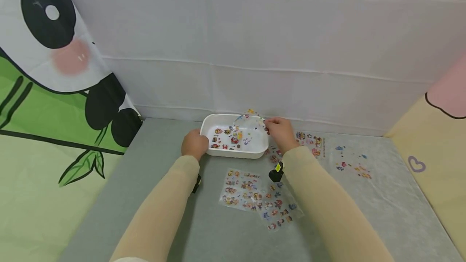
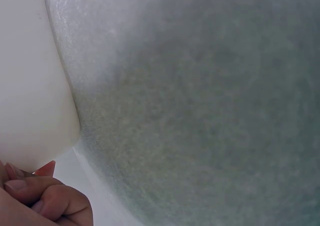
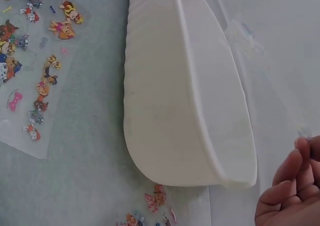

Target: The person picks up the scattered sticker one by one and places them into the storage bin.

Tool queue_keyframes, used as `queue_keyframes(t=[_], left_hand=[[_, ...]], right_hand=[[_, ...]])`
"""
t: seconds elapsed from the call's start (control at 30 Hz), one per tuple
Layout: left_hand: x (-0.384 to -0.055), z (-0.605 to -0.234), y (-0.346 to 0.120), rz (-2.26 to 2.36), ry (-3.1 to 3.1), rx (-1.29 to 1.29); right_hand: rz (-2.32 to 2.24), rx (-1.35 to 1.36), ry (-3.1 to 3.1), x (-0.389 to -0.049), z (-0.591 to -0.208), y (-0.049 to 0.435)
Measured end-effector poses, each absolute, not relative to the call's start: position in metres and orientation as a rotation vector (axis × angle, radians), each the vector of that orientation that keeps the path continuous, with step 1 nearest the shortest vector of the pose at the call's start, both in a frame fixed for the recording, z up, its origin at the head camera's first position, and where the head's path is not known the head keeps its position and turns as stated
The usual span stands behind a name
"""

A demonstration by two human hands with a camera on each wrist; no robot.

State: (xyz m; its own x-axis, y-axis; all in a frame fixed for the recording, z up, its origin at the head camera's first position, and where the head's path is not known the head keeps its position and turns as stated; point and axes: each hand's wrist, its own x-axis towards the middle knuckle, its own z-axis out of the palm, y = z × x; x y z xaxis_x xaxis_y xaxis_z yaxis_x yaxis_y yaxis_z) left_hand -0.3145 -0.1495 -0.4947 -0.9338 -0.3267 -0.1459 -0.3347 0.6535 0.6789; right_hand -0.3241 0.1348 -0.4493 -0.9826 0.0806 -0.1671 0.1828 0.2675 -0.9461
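A white plastic tray stands at the back of the table, with colourful stickers showing inside it. My left hand grips the tray's left end; its curled fingers show at the tray's corner in the left wrist view. Over the tray's right side, my right hand pinches a clear sticker sheet by its edge between thumb and fingertips. That sheet slants up behind the tray's rim and looks almost see-through in the right wrist view.
Two sticker sheets overlap on the grey table in front of the tray. Another printed sheet lies beyond the right wrist, partly under the arm. Farther right is a sparser sheet. A white cloth wall rises right behind the tray.
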Motion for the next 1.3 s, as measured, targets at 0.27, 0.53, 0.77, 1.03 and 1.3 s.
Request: queue_keyframes(t=[0.27, 0.53, 0.77, 1.03, 1.3], left_hand=[[-0.313, -0.494, -0.148, 1.187, 2.872, -0.560], [-0.315, -0.494, -0.150, 1.174, 2.896, -0.531], [-0.317, -0.498, -0.153, 1.177, 2.876, -0.550], [-0.315, -0.496, -0.149, 1.160, 2.893, -0.542], [-0.314, -0.495, -0.150, 1.164, 2.885, -0.554]], right_hand=[[-1.638, 0.147, 2.613, -0.323, -0.461, 0.124], [-1.229, -0.072, 2.922, -0.324, -0.458, 0.117], [-1.119, -0.128, 2.945, -0.327, -0.462, 0.114], [-1.025, -0.218, 2.963, -0.323, -0.465, 0.117], [-0.893, -0.260, 3.006, -0.327, -0.468, 0.120]])
